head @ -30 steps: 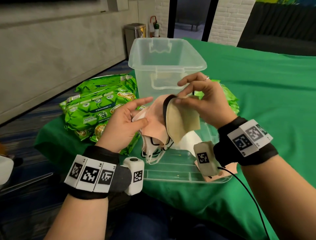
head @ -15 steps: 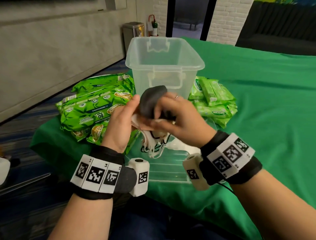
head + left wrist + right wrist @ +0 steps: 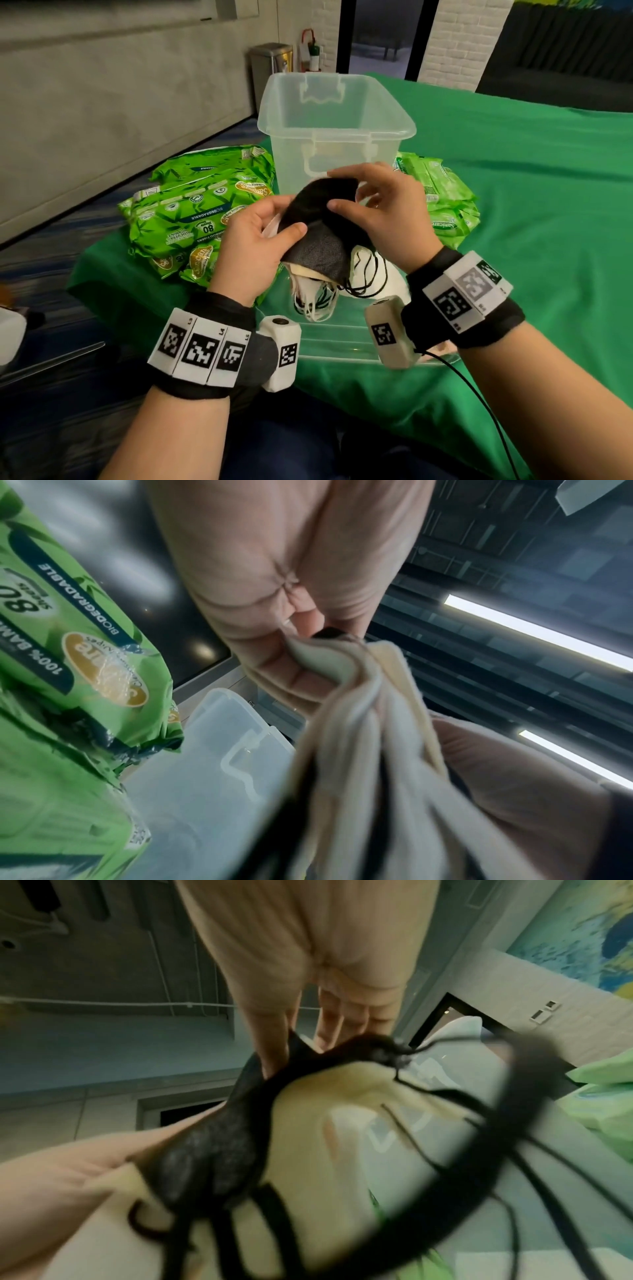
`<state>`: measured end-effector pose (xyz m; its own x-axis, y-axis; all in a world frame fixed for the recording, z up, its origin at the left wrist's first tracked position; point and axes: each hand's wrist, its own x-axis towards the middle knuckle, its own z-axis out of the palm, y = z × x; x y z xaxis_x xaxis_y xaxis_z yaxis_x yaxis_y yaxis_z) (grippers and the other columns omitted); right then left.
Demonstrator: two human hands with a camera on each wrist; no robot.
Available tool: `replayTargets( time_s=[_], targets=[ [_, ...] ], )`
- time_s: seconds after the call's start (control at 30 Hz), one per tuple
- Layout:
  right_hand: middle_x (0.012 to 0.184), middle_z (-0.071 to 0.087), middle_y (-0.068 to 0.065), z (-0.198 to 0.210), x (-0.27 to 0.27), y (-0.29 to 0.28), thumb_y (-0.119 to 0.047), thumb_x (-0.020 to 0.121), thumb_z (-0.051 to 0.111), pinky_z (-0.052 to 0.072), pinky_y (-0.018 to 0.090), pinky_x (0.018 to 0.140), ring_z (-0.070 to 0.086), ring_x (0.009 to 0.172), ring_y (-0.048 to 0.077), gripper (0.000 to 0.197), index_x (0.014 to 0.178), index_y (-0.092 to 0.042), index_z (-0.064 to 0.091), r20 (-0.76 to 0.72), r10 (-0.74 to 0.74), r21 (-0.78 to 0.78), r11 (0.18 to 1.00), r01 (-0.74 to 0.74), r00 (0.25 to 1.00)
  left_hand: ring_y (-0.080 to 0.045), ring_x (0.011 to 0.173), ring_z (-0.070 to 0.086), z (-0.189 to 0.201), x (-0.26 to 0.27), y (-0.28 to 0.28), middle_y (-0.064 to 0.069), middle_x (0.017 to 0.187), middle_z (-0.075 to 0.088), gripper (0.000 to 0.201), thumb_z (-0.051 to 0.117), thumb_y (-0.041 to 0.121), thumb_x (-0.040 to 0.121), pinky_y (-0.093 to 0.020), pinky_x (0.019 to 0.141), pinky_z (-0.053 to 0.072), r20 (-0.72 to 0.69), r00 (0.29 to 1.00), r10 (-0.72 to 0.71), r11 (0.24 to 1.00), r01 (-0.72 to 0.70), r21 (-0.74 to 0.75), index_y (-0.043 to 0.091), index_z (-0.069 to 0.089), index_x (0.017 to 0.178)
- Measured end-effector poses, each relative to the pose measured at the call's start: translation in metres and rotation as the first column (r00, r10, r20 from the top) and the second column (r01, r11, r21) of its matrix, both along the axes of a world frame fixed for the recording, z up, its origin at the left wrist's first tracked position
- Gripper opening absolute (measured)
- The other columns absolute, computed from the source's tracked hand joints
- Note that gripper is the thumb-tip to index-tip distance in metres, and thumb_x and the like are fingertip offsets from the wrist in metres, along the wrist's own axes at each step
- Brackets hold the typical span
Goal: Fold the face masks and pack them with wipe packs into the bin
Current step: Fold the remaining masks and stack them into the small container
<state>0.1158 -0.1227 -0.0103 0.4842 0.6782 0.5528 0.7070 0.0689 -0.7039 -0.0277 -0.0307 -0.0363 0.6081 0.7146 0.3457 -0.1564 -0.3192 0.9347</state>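
Both hands hold a bundle of face masks above the bin lid. My left hand [image 3: 260,236] grips the stack, thumb pressed on the black mask [image 3: 318,233] that lies on top; cream and white masks [image 3: 308,291] hang below with their ear loops dangling. My right hand [image 3: 370,202] pinches the black mask's upper edge between thumb and fingers. In the left wrist view my fingers curl round the cream mask folds [image 3: 346,723]. The right wrist view shows the black mask [image 3: 219,1139] and its loops, blurred. The clear plastic bin [image 3: 342,130] stands just behind the hands.
Large green wipe packs [image 3: 191,212] lie left of the bin, smaller light green wipe packs [image 3: 442,198] to its right. The clear bin lid [image 3: 342,339] lies flat under the hands on the green tablecloth [image 3: 531,212]. The table edge is near my left forearm.
The right hand brought a black mask onto the stack in the left hand, covering the beige and pink ones. Now the black mask lies flatter and the right hand pinches its top edge.
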Motion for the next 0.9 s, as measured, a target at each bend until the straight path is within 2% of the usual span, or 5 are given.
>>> replayTargets(
  time_s=[0.23,0.43,0.6,0.73,0.9],
  targets=[
    [0.101,0.053,0.005,-0.006,-0.008,-0.004,-0.015,0.076,0.071,0.04,0.014,0.083,0.052,0.085,0.015,0.006,0.081,-0.015,0.073,0.221,0.085,0.166,0.978,-0.124,0.971,0.009,0.079,0.062,0.0,-0.001,0.0,0.019,0.081,0.068,0.037,0.06,-0.009,0.082,-0.015,0.083,0.05,0.011,1.0,0.018,1.0,-0.018,0.024,0.027,0.063,0.088],
    [0.094,0.059,-0.011,0.0,-0.009,-0.007,-0.013,0.074,0.072,0.036,0.007,0.07,0.054,0.082,0.001,0.031,0.095,-0.024,0.052,-0.037,0.106,0.0,0.994,-0.106,0.994,0.01,0.082,0.061,-0.002,-0.002,-0.002,0.015,0.089,0.067,0.029,0.06,-0.004,0.084,-0.012,0.084,0.048,-0.025,1.0,-0.01,1.0,0.01,0.005,0.021,0.065,0.099],
    [0.063,0.06,-0.017,0.002,-0.002,-0.011,-0.01,0.071,0.072,0.043,0.02,0.07,0.053,0.066,0.0,0.022,0.068,-0.025,0.057,-0.183,0.206,0.048,0.978,-0.201,0.961,0.006,0.082,0.062,-0.001,-0.003,-0.003,0.022,0.078,0.07,0.026,0.065,0.001,0.082,-0.015,0.081,0.047,0.004,1.0,-0.012,1.0,0.012,-0.022,0.027,0.068,0.086],
    [0.082,0.068,-0.006,0.009,0.001,-0.016,0.012,0.077,0.061,0.052,0.019,0.076,0.064,0.079,0.005,0.028,0.097,-0.007,0.057,-0.42,0.427,0.114,0.9,-0.421,0.8,0.01,0.083,0.061,0.002,-0.004,-0.004,0.026,0.077,0.069,0.022,0.069,0.005,0.078,-0.009,0.082,0.045,0.045,0.999,-0.024,1.0,0.024,-0.009,0.027,0.067,0.081],
    [0.075,0.069,0.002,0.015,0.0,-0.011,0.014,0.078,0.061,0.056,0.029,0.07,0.065,0.072,0.013,0.041,0.105,-0.014,0.048,-0.43,0.368,-0.048,0.903,-0.428,0.825,0.013,0.079,0.061,0.003,-0.003,-0.007,0.028,0.076,0.068,0.028,0.069,-0.004,0.076,-0.005,0.075,0.044,0.049,0.996,-0.073,0.997,0.071,0.04,0.024,0.065,0.08]
  ],
)
